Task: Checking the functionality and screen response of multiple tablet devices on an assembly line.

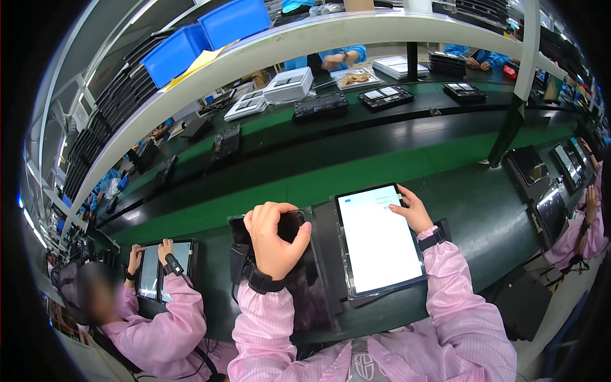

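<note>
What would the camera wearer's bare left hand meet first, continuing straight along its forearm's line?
Ahead of the left hand, the way looks free over the flat, bright green strip. Its height is unclear, so it might first brush the black, glossy, rectangular panel beneath.

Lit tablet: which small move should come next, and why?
Perhaps steady the lit tablet at its left edge with the left hand: the right hand holds only its upper right corner, while the left, thumb and fingers apart, is over the dark panel alongside.

Electronics factory: assembly line, opened devices, smocked workers.
</note>
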`<state>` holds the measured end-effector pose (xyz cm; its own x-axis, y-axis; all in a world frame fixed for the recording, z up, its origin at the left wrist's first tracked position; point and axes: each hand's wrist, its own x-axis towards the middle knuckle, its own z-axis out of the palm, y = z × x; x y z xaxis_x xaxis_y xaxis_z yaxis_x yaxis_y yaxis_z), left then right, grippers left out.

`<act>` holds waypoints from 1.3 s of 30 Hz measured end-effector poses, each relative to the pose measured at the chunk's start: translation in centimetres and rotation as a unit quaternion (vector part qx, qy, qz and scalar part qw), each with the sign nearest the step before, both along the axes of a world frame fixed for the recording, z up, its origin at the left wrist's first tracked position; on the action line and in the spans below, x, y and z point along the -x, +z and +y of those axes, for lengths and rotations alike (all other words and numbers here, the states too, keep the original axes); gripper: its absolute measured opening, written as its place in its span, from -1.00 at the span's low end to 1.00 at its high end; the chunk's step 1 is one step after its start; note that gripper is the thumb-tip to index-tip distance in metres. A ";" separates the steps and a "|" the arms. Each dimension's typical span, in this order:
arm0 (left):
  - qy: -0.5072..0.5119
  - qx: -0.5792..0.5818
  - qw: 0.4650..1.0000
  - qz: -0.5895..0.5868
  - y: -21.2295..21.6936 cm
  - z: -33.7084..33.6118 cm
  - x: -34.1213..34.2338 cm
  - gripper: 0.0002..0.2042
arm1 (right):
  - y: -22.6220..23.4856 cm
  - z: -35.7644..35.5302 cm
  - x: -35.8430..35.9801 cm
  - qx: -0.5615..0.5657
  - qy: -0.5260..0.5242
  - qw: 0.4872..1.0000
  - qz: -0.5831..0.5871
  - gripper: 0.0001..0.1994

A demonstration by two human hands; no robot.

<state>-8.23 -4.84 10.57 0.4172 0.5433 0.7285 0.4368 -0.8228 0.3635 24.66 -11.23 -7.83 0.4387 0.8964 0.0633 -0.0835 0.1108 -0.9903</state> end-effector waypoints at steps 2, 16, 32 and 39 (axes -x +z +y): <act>0.009 -0.004 1.000 0.007 0.3 -0.2 0.1 -0.68 | 0.0 0.0 0.0 0.012 -0.007 1.000 -0.012 -0.21; -0.035 -0.012 0.999 -0.017 1.9 -0.8 1.7 -0.72 | -0.7 0.3 -0.2 0.017 -0.008 1.000 -0.001 -0.21; -0.142 0.195 0.967 0.080 8.6 3.0 8.0 -0.84 | -0.2 0.3 0.3 0.019 -0.006 1.000 -0.022 -0.19; -0.023 0.155 0.945 -0.288 7.3 2.0 17.6 -0.83 | 5.7 -1.5 1.0 0.042 -0.088 0.963 -0.250 -0.19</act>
<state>-25.87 -2.82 17.91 0.0276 0.7591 0.6504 0.0593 -0.6507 0.7570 23.65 -12.77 -2.08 0.5182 0.8216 0.2375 0.4191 -0.0019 -0.9079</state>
